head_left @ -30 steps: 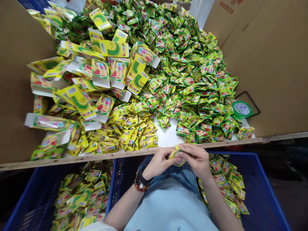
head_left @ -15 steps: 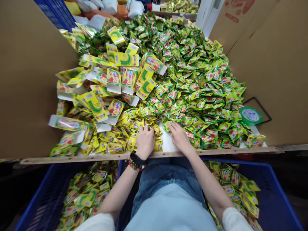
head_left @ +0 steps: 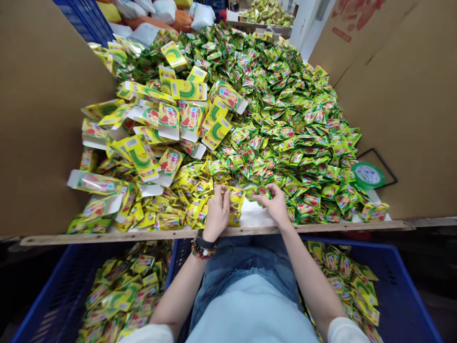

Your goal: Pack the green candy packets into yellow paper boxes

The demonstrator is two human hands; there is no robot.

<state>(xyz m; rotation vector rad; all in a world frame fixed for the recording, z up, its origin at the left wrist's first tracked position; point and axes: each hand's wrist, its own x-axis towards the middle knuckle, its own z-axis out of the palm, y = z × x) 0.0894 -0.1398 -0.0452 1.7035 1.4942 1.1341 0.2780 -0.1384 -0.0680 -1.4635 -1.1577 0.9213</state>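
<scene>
My right hand (head_left: 276, 205) pinches a green candy packet (head_left: 262, 192) between thumb and fingers, just above the white tabletop (head_left: 252, 214). My left hand (head_left: 217, 212), with a dark band and bead bracelet on its wrist, has its fingers bent together over small yellow packets (head_left: 237, 199). It seems to grip one, though the fingertips partly hide it. A large heap of green packets (head_left: 293, 128) spreads behind and to the right of my hands. Smaller yellow packets (head_left: 171, 202) lie to the left, below a pile of open-ended printed boxes (head_left: 191, 116).
Cardboard walls (head_left: 403, 119) flank the table, and a wooden strip (head_left: 143, 236) edges its front. A green tape roll (head_left: 368, 175) rests at the right. Below are blue crates (head_left: 396, 286) holding filled boxes. White bags (head_left: 202, 14) and another crate (head_left: 84, 19) stand behind.
My right hand has drawn back from the heap and lifted slightly, with a green packet now visible in its pinch. My left hand has turned a little beside the yellow packets.
</scene>
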